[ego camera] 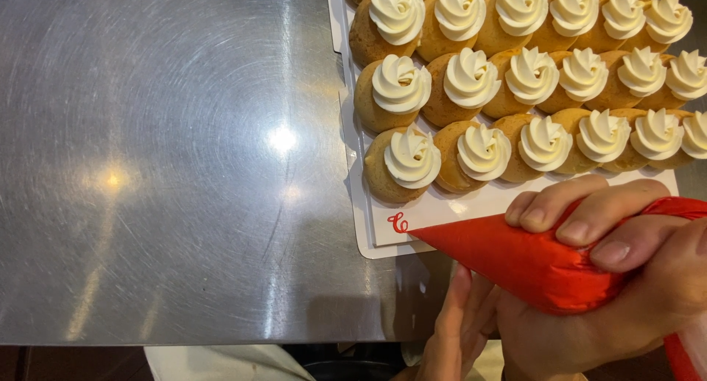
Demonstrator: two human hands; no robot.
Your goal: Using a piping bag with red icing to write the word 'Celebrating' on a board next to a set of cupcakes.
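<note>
The soft red cone-shaped piping bag (530, 267) lay almost level across the lower right of the view, its long axis running from the fat end at the right edge to the pointed tip at the left, and that tip hung over the near corner of the white cardboard tray (442, 212). The right hand (611, 278) was wrapped tight about the thick middle of the bag, fingers curled over the top and thumb side beneath, so it was closed on the bag itself. The left hand (460, 326) sat below and a little to the left of it, under the bag's narrowing part, fingers loosely extended; whether it actually touched the bag or only hovered beneath could not be made out, as the bag hid the contact. The left hand was the one nearer the tip.

Up and away from the tip lay the rows of round golden pastry puffs topped with white cream rosettes (471, 149), packed touching one another on the tray. The nearest of them, the puff at the front left corner (403, 164), stood just beyond and left of the tip. Every puff in view already carried cream. To the left spread the scuffed stainless steel worktable (162, 167), and nothing stood between tip and pastries.
</note>
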